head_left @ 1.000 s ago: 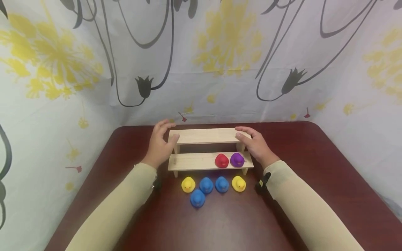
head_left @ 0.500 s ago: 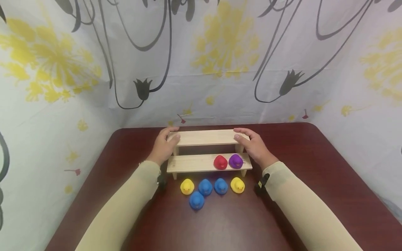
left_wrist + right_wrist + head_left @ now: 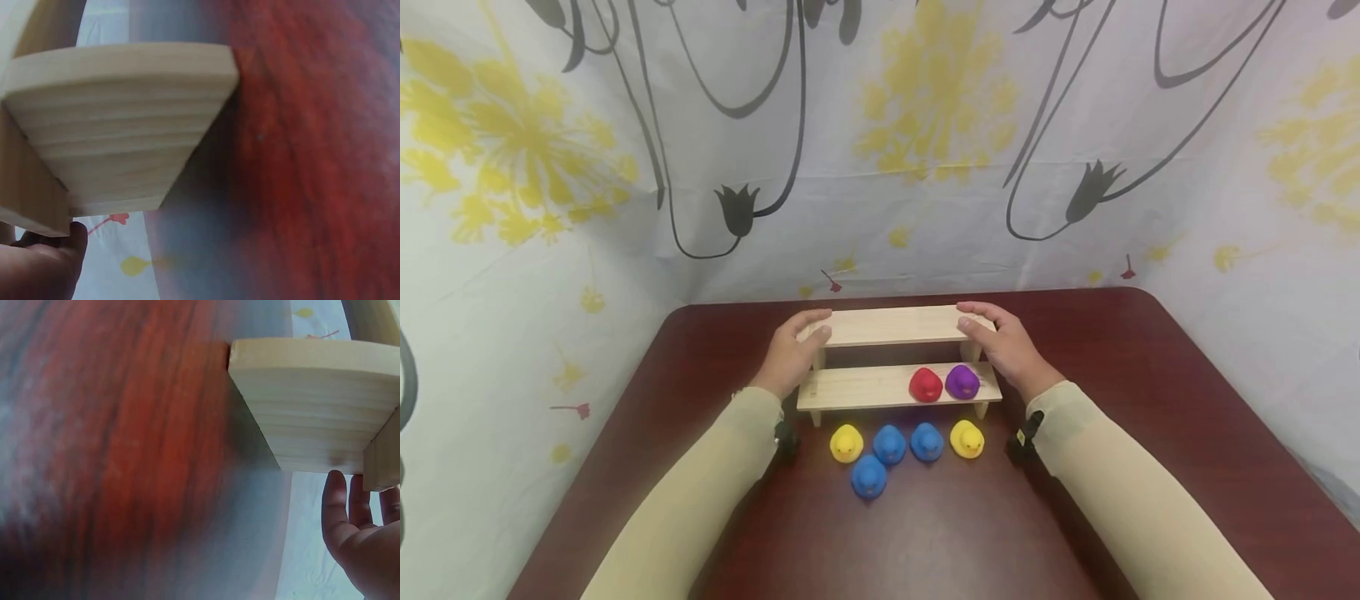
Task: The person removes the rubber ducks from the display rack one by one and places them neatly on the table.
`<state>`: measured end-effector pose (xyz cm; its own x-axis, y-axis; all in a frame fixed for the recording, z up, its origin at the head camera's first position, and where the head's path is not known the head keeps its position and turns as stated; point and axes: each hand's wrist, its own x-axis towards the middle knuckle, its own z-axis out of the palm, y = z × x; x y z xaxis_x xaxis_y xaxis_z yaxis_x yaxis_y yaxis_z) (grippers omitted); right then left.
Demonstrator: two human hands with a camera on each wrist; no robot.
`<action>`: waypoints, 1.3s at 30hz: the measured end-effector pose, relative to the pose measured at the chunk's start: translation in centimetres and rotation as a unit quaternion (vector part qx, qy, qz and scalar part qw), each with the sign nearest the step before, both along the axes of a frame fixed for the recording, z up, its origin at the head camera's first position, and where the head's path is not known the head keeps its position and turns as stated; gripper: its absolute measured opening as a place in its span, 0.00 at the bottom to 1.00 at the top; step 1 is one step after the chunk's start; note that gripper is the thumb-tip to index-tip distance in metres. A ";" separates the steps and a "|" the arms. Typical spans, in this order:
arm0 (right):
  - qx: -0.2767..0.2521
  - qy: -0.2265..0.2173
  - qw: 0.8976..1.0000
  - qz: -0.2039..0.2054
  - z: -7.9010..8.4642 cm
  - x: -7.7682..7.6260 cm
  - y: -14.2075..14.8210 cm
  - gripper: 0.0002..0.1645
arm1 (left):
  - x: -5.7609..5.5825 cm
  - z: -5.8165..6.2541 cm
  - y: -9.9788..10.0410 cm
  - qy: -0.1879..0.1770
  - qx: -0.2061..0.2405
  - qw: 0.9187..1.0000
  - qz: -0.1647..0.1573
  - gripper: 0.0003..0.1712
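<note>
A two-tier wooden shelf [image 3: 891,327] stands at the back of the table in the head view. My left hand [image 3: 786,358] grips the left end of its upper board, thumb in front and fingers behind. At the opposite end my right hand [image 3: 1017,354] holds the same board between thumb and fingers. On the lower board, toward the right, sit a red rubber duck [image 3: 927,386] and a purple rubber duck [image 3: 962,382]. Each wrist view shows an end support, the left one [image 3: 125,125] and the right one [image 3: 319,406], with fingers at the upper board's edge.
Before the shelf, a yellow duck [image 3: 847,444], two blue ducks [image 3: 890,446] and another yellow duck [image 3: 967,439] form a row. One more blue duck [image 3: 869,477] lies closer to me. A patterned cloth [image 3: 865,200] surrounds the dark red table [image 3: 940,533] behind and at both sides.
My left hand has come down and inward onto the upper board's left end, its raised fingers now behind it. The right hand stays at its end. The ducks keep their places.
</note>
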<state>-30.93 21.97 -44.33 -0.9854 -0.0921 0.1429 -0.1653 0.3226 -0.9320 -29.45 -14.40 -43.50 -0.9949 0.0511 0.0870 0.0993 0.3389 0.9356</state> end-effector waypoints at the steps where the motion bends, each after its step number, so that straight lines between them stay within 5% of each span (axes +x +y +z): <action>1: 0.000 0.000 1.000 -0.001 0.0 0.0 0.0 0.30 | 0.0 -0.1 0.0 0.001 0.001 1.000 0.000 0.21; 17: 0.052 0.015 0.998 -0.023 1.9 0.6 -0.2 0.32 | -0.4 -1.1 0.2 0.031 0.029 0.999 -0.001 0.20; 25: 0.065 0.136 0.986 -0.076 4.2 2.4 -0.2 0.26 | -0.5 -1.1 0.4 0.033 0.039 0.999 -0.004 0.22; 32: 0.076 0.184 0.980 -0.007 5.9 5.1 -1.2 0.15 | -0.5 -1.0 0.3 0.043 0.031 0.999 -0.001 0.19; 39: 0.154 0.193 0.965 0.092 5.6 6.3 -1.8 0.16 | -0.5 -1.2 0.4 0.038 0.039 0.999 0.000 0.20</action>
